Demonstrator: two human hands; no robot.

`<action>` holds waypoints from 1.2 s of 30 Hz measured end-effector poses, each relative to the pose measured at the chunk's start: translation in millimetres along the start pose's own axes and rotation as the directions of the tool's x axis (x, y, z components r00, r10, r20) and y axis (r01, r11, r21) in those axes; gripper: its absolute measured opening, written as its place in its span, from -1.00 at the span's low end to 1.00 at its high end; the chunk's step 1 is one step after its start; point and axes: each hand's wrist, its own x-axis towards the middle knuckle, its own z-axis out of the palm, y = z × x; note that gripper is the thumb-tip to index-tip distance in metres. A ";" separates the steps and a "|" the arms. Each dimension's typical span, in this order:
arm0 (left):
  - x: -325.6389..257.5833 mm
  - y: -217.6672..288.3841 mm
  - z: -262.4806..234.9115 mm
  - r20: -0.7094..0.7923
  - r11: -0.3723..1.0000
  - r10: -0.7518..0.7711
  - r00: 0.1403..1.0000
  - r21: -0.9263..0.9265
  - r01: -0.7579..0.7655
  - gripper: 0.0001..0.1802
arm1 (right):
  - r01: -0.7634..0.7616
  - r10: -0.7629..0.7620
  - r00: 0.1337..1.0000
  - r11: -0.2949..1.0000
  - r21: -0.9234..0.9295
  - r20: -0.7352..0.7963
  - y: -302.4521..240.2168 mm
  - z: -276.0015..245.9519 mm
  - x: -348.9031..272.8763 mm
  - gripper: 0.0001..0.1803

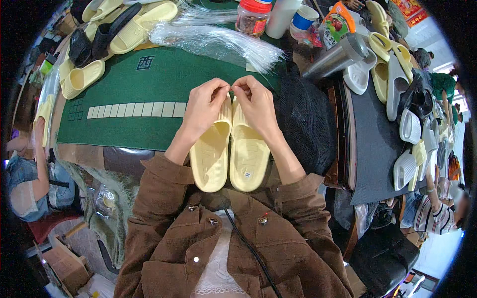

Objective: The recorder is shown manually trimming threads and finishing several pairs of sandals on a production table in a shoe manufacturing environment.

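Note:
A pair of pale yellow slide slippers lies side by side in front of me, soles down, toes pointing away: the left slipper (pixel 210 161) and the right slipper (pixel 250 161). A small round sticker is on the right one's heel. Over the toe ends, my left hand (pixel 207 102) and my right hand (pixel 254 105) almost meet, each with thumb and fingers pinched together. Whatever is between the fingertips is too small to make out. My wrists partly cover the slippers' straps. Beyond my hands lies a bundle of thin transparent plastic strands (pixel 213 42).
A green mat (pixel 124 89) covers the table. More slippers (pixel 141 30) are piled at the far left. A red-lidded jar (pixel 252 19), a white cup (pixel 303 22) and a steel tumbler (pixel 340 54) stand at the back. On the right, a grey-topped table (pixel 370 149) holds more slippers.

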 end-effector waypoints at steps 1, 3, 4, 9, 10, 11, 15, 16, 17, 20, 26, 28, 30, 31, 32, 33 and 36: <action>-0.8 -0.3 -0.4 -0.018 1.000 0.008 1.000 -0.001 -0.008 -0.88 | 0.007 -0.007 1.000 1.000 0.012 0.001 0.3 0.5 -0.3 -0.89; -1.0 0.2 -0.3 -0.009 0.999 0.020 1.000 0.038 -0.019 -0.88 | 0.029 -0.029 1.000 1.000 -0.005 0.001 -0.5 0.7 -1.2 -0.88; -0.9 0.7 0.1 0.006 0.997 0.046 0.999 0.055 -0.046 -0.89 | 0.033 -0.033 0.999 0.999 -0.029 -0.015 -1.2 0.4 -1.5 -0.87; -3.7 1.8 2.7 -0.055 0.997 0.059 0.997 0.054 -0.056 -0.91 | 0.016 -0.011 0.998 0.995 0.094 -0.054 -5.2 2.2 -3.7 -0.88; -3.9 1.4 3.1 -0.072 0.998 0.054 0.996 0.041 -0.051 -0.91 | 0.070 -0.053 0.992 0.987 0.145 -0.117 -5.0 3.4 -3.6 -0.90; -3.9 1.0 3.1 -0.082 0.997 0.062 0.995 0.047 -0.059 -0.91 | 0.052 -0.037 0.994 0.988 0.143 -0.105 -4.5 4.5 -3.4 -0.90; -4.2 -0.1 1.8 -0.143 0.995 -0.071 0.987 -0.078 0.061 -0.91 | 0.163 -0.138 0.981 0.969 0.186 -0.139 -1.6 4.1 -3.5 -0.92; -5.0 0.2 2.3 -0.146 0.993 -0.079 0.986 -0.094 0.065 -0.92 | 0.191 -0.181 0.978 0.977 0.098 -0.101 -1.5 2.7 -4.2 -0.91; -5.7 0.7 2.8 -0.145 0.991 -0.076 0.987 -0.123 0.058 -0.92 | 0.210 -0.202 0.976 0.972 0.101 -0.086 -2.0 1.6 -4.7 -0.91; -7.4 2.1 5.4 -0.144 0.994 -0.047 0.988 -0.100 0.033 -0.93 | 0.294 -0.296 0.950 0.955 -0.037 -0.098 -6.6 -0.2 -6.3 -0.84; -7.4 1.9 5.6 -0.158 0.995 -0.005 0.987 -0.103 -0.011 -0.94 | 0.024 -0.015 0.997 0.992 -0.124 0.073 -9.6 0.6 -10.4 -0.66; -7.3 1.5 4.8 -0.161 0.998 0.019 0.987 -0.059 -0.029 -0.95 | 0.136 -0.135 0.991 0.986 -0.100 0.021 -7.2 4.9 -8.7 -0.69; -7.8 1.7 5.3 -0.149 0.999 0.028 0.988 -0.029 -0.032 -0.95 | 0.201 -0.202 0.979 0.979 -0.042 -0.009 -5.5 5.6 -8.4 -0.70; -8.1 2.0 6.2 -0.150 0.999 0.042 0.988 -0.011 -0.044 -0.94 | 0.172 -0.173 0.984 0.985 -0.025 -0.031 -5.3 5.4 -8.5 -0.71; -8.4 2.4 7.2 -0.146 0.998 0.058 0.988 -0.002 -0.059 -0.93 | 0.200 -0.201 0.979 0.980 -0.016 -0.028 -5.7 4.6 -8.8 -0.71; -8.7 2.8 8.0 -0.150 0.998 0.055 0.987 0.007 -0.055 -0.93 | 0.170 -0.170 0.985 0.985 -0.031 -0.014 -6.7 3.4 -9.3 -0.71; -8.7 3.1 9.0 -0.233 0.994 0.053 0.971 -0.084 -0.075 -0.93 | 0.087 -0.087 0.996 0.995 -0.052 0.014 -10.8 -1.4 -11.1 -0.71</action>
